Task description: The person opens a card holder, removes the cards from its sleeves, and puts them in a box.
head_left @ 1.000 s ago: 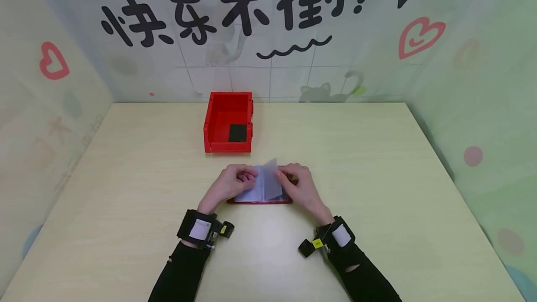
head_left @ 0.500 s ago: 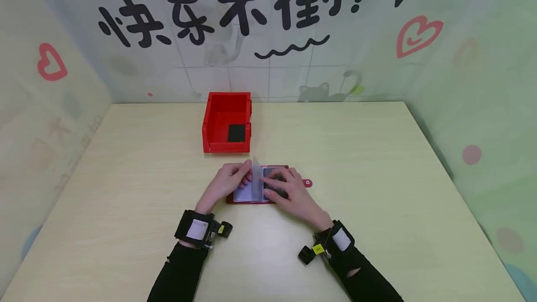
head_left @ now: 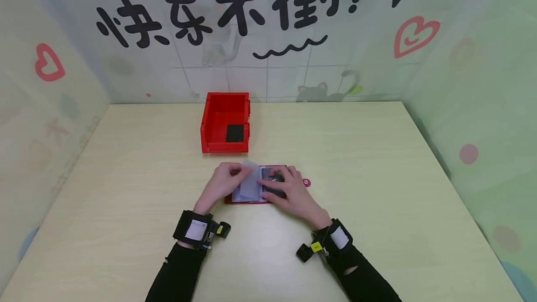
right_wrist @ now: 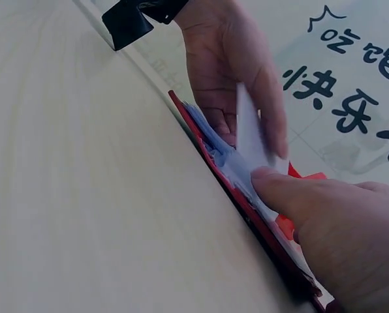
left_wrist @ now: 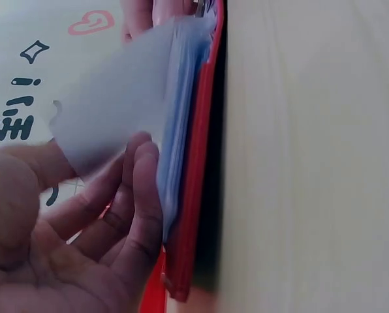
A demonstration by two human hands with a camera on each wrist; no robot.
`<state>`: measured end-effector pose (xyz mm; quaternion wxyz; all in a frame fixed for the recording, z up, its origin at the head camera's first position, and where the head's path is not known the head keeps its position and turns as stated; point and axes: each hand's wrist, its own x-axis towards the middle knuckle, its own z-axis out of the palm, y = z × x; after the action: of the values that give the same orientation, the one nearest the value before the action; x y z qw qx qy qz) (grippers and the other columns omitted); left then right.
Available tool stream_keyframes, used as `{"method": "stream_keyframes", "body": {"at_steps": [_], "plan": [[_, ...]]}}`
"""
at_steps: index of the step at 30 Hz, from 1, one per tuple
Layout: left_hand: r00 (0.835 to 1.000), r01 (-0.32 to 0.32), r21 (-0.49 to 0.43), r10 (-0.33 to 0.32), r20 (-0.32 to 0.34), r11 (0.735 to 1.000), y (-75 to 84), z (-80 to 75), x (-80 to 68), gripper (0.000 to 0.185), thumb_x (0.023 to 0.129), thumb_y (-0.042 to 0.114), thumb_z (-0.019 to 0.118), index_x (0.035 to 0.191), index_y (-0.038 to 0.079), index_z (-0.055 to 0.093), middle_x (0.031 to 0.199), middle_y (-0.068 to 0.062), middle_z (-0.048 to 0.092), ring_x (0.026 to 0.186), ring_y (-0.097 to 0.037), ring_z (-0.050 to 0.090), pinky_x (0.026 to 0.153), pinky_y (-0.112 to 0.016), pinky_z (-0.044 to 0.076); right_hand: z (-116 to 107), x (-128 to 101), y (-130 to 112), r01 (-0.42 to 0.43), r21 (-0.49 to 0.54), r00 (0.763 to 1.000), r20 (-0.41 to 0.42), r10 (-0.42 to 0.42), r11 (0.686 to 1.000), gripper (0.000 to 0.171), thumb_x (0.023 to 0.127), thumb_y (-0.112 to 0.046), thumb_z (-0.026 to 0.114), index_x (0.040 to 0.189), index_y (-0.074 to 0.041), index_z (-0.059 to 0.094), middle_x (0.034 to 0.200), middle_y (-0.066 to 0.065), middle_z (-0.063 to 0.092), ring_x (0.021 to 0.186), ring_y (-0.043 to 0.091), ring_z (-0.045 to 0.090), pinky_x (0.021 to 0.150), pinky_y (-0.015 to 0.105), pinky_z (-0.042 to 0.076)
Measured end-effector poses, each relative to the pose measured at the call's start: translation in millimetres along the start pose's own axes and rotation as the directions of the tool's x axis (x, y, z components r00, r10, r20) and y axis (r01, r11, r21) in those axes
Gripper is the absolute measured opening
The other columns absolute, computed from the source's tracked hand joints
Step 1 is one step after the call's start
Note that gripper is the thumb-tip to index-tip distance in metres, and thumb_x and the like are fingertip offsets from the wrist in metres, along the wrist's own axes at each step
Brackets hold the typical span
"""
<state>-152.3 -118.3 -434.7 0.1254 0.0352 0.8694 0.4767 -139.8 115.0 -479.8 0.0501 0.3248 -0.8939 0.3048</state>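
A red card holder with clear plastic sleeves (head_left: 251,195) lies open on the pale wooden counter (head_left: 377,190), just in front of a red plastic bin (head_left: 216,122) that holds a black square pad (head_left: 235,133). The left hand (head_left: 222,183) pinches one translucent sleeve (head_left: 250,181), lifted and tilted leftward. The right hand (head_left: 289,192) rests with flat, straight fingers on the holder's right page.
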Motion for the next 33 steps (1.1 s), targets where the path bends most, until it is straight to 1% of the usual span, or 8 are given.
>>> {"method": "stream_keyframes", "body": {"at_steps": [4, 9, 15, 18, 21, 24, 28, 33], "plan": [[0.998, -0.016, 0.028, 0.017, -0.056, 0.999, -1.4, -0.4, -0.8, 0.029, 0.097, 0.021, 0.066, 0.115, -0.001, 0.073, 0.103, -0.019, 0.075, 0.083, -0.021, 0.064, 0.07, -0.023, 0.05, -2.5, -0.2, 0.3, -0.095, -0.032, 0.995, -0.039, 0.094, 0.995, 0.041, 0.092, -0.037, 0.072, 0.13, -0.02, 0.07, 0.133, 0.007, 0.054, 0.121, 0.028, 0.042, 0.101, 0.048, 0.037], [0.993, 0.066, 0.036, -0.063, -0.098, 0.997, -0.7, -1.9, -2.6, 0.03, 0.093, 0.02, 0.072, 0.115, -0.001, 0.072, 0.095, -0.018, 0.075, 0.075, -0.019, 0.064, 0.065, -0.023, 0.051, -6.3, 1.0, 4.0, -0.226, -0.084, 0.974, -0.037, 0.223, 0.971, 0.062, 0.089, -0.048, 0.072, 0.14, -0.015, 0.061, 0.14, 0.007, 0.051, 0.127, 0.029, 0.04, 0.105, 0.05, 0.035], [0.983, 0.128, 0.073, -0.117, -0.14, 0.989, 2.3, -2.5, -5.3, 0.045, 0.089, 0.02, 0.077, 0.128, 0.001, 0.064, 0.084, -0.014, 0.068, 0.068, -0.019, 0.06, 0.061, -0.022, 0.048, -9.8, 2.5, 6.4, -0.286, -0.073, 0.958, 0.004, 0.287, 0.955, 0.076, 0.086, -0.055, 0.073, 0.144, -0.01, 0.055, 0.141, 0.008, 0.047, 0.128, 0.031, 0.036, 0.106, 0.05, 0.032], [0.979, 0.131, 0.146, -0.104, -0.175, 0.981, 7.6, 0.0, -7.5, 0.056, 0.087, 0.019, 0.079, 0.136, 0.003, 0.056, 0.085, -0.013, 0.064, 0.073, -0.021, 0.057, 0.062, -0.024, 0.047, -10.8, 2.8, 6.9, -0.294, -0.073, 0.955, 0.017, 0.296, 0.953, 0.077, 0.086, -0.055, 0.072, 0.145, -0.01, 0.054, 0.14, 0.008, 0.047, 0.127, 0.032, 0.036, 0.107, 0.051, 0.032], [0.978, 0.096, 0.221, -0.051, -0.2, 0.971, 14.9, 4.8, -9.9, 0.058, 0.086, 0.014, 0.079, 0.137, 0.003, 0.054, 0.096, -0.014, 0.062, 0.088, -0.024, 0.057, 0.073, -0.031, 0.051, -11.8, 2.4, 7.4, -0.298, -0.062, 0.954, 0.008, 0.299, 0.953, 0.075, 0.084, -0.053, 0.075, 0.144, -0.011, 0.056, 0.139, 0.008, 0.048, 0.127, 0.032, 0.038, 0.107, 0.051, 0.033], [0.987, 0.005, 0.253, 0.037, -0.159, 0.968, 21.0, 12.3, -11.5, 0.049, 0.086, 0.009, 0.078, 0.13, 0.001, 0.06, 0.107, -0.016, 0.059, 0.1, -0.027, 0.055, 0.086, -0.039, 0.052, -12.7, 2.1, 8.0, -0.299, -0.046, 0.954, -0.004, 0.299, 0.953, 0.073, 0.082, -0.051, 0.077, 0.141, -0.011, 0.059, 0.136, 0.009, 0.049, 0.125, 0.032, 0.039, 0.106, 0.051, 0.034], [0.994, -0.096, 0.233, 0.107, -0.035, 0.968, 24.9, 23.5, -12.0, 0.037, 0.09, 0.008, 0.073, 0.125, 0.001, 0.064, 0.114, -0.015, 0.062, 0.103, -0.027, 0.056, 0.096, -0.043, 0.052, -13.7, 2.6, 8.6, -0.289, -0.025, 0.957, -0.006, 0.289, 0.957, 0.07, 0.082, -0.049, 0.078, 0.139, -0.011, 0.06, 0.134, 0.011, 0.05, 0.123, 0.033, 0.04, 0.103, 0.05, 0.034], [0.996, -0.093, 0.254, 0.09, 0.021, 0.963, 25.5, 27.8, -10.6, 0.039, 0.092, 0.007, 0.069, 0.13, 0.002, 0.063, 0.122, -0.017, 0.059, 0.109, -0.027, 0.054, 0.101, -0.044, 0.05, -15.1, 2.3, 11.1, -0.255, 0.019, 0.967, -0.001, 0.255, 0.967, 0.06, 0.087, -0.037, 0.077, 0.138, -0.009, 0.061, 0.134, 0.012, 0.049, 0.12, 0.032, 0.04, 0.1, 0.049, 0.034]]}}
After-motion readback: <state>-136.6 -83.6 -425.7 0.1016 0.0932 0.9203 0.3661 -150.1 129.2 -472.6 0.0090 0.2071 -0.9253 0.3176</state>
